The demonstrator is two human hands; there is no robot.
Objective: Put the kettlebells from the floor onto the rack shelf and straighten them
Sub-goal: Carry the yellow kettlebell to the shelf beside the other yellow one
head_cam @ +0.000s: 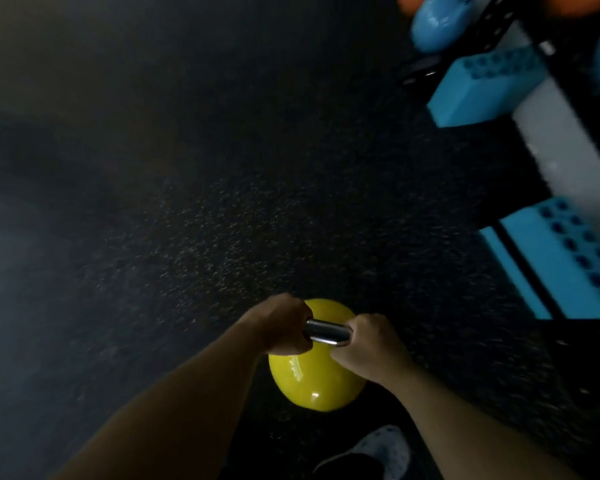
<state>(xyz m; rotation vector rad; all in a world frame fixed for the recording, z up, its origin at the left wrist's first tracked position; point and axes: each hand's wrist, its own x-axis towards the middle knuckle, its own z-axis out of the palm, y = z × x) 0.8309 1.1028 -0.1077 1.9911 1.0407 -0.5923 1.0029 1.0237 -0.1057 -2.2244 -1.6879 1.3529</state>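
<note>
Dark speckled rubber floor point(222, 202) fills most of your view; lighting is dim and the upper right is motion-blurred.

Rack point(568, 140), up and to the right of the yellow kettlebell: black perforated uprights with a pale grey rail running diagonally. Two bright blue studded blocks point(485, 88) sit against it, one high, one lower at the right edge. A blue kettlebell point(437, 24) shows at the top of the rack area, well apart from the yellow one. Something orange sits at the very top edge, too cropped to identify.

Yellow kettlebell point(312, 379): glossy round body, directly below your hands and between your forearms, low centre of frame. Whether it rests on the floor or hangs just clear of it cannot be told from this angle. Its chrome handle point(326, 332) runs crosswise above the body.

Your left hand point(284, 325) grips the left end of the handle, fingers point(303, 342) wrapped tight around the bar. Your right hand point(368, 344) grips the right end, fingers likewise clamped on it. A short stretch of bare chrome shows between the two fists.

A light mesh shoe point(374, 452) is just below the yellow kettlebell, at the bottom edge.
</note>
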